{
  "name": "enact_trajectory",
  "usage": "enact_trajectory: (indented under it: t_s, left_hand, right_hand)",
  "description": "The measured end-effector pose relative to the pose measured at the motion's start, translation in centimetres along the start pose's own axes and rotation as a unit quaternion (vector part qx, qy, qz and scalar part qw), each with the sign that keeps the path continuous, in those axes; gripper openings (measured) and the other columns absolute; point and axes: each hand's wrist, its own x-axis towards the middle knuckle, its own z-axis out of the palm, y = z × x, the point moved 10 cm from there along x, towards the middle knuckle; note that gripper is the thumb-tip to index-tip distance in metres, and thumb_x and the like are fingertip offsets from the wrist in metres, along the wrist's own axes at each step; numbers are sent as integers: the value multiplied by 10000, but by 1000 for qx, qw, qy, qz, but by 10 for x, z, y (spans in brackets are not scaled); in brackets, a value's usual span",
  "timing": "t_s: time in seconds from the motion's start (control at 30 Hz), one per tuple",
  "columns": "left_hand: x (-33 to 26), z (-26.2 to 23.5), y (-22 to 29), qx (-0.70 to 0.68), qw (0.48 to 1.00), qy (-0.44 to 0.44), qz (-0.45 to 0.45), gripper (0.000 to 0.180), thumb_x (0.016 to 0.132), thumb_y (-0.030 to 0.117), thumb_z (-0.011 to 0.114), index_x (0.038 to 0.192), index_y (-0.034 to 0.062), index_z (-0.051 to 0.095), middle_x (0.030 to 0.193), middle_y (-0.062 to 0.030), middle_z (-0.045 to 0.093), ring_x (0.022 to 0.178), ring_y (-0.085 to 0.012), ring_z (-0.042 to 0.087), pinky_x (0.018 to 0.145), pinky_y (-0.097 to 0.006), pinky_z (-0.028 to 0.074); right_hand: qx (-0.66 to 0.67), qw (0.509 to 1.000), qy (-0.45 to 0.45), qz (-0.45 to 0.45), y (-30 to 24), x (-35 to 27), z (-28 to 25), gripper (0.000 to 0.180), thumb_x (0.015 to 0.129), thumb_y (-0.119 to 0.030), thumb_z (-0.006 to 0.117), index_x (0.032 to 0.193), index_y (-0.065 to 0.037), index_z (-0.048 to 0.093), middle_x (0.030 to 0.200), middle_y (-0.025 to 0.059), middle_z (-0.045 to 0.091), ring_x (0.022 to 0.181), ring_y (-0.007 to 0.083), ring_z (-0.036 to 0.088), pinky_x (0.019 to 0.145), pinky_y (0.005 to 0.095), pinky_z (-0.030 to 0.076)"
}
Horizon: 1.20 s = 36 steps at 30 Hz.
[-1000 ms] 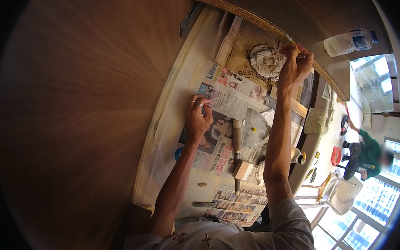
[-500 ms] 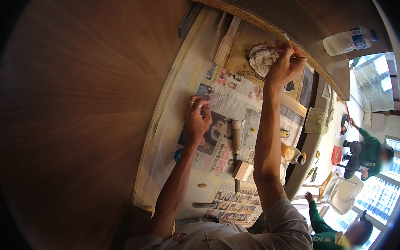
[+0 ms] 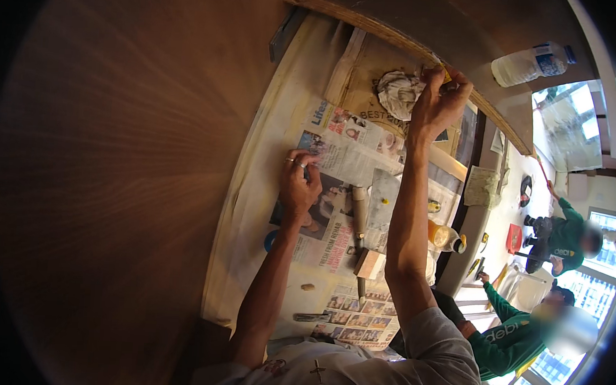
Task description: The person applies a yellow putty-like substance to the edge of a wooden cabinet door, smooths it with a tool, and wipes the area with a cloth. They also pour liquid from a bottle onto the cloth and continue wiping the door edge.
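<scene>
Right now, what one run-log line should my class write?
Right hand: pinching small yellow item by brown wooden board's edge | Left hand: curled over printed newspaper sheets, contact unclear

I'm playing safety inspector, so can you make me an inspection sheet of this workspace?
Surface: pale bench, partly covered with newspaper.
Job's things: small yellow thing near the edge of a wooden board; too small to identify.
Clutter: crumpled cloth, grey flat plate, wooden block, bottle of amber liquid.
Left hand: curled over the newspaper; can't tell if it holds anything.
Right hand: pinches the small yellow thing.
Cables: nothing seen.
Surroundings: two people in green tops, bright windows, a clear bottle.
</scene>
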Motion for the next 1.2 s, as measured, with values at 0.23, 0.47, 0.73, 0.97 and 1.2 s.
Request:
enact_trajectory:
  t_s: [0.23, 0.47, 0.73, 0.97, 1.2]
  left_hand:
    - [1, 0, 1, -5, 1000, -9, 1, 137, 869, -44, 589, 951, 39, 661, 1016, -132, 619, 939, -336, 640, 805, -426, 522]
    - [2, -1, 3, 8, 1000, -11, 11, 146, 863, -45, 587, 960, 40, 655, 1012, -137, 623, 942, -341, 640, 809, -432, 522]
    - [2, 0, 3, 2, 1000, -14, 9, 141, 863, -36, 585, 962, 39, 651, 1014, -138, 619, 946, -340, 635, 816, -433, 519]
    - [1, 1, 1, 6, 1000, -13, 8, 143, 862, -35, 589, 963, 41, 655, 1018, -137, 621, 947, -338, 638, 812, -428, 523]
    - [1, 1, 0, 9, 1000, -12, 0, 153, 858, -43, 595, 965, 46, 659, 1028, -134, 632, 943, -339, 644, 804, -426, 528]
  right_hand:
    - [70, 997, -10, 20, 11, 2, 0, 151, 1013, -139, 652, 1013, 11, 631, 810, 76, 729, 724, 112, 660, 694, 252, 506]
    - [117, 992, 25, 31, 15, -11, 0, 148, 1011, -147, 665, 1005, -2, 641, 773, 69, 718, 695, 99, 647, 681, 255, 496]
    - [53, 998, 7, 20, 7, -9, -1, 131, 1004, -137, 666, 967, -17, 631, 762, 74, 726, 680, 105, 662, 657, 264, 508]
    - [-63, 996, -22, -54, -9, -2, -3, 115, 958, -123, 707, 964, -26, 646, 776, 84, 735, 679, 160, 701, 675, 304, 538]
    - [-98, 988, -61, -99, -10, 6, -3, 99, 926, -113, 728, 951, -45, 660, 778, 99, 723, 674, 210, 708, 657, 334, 542]
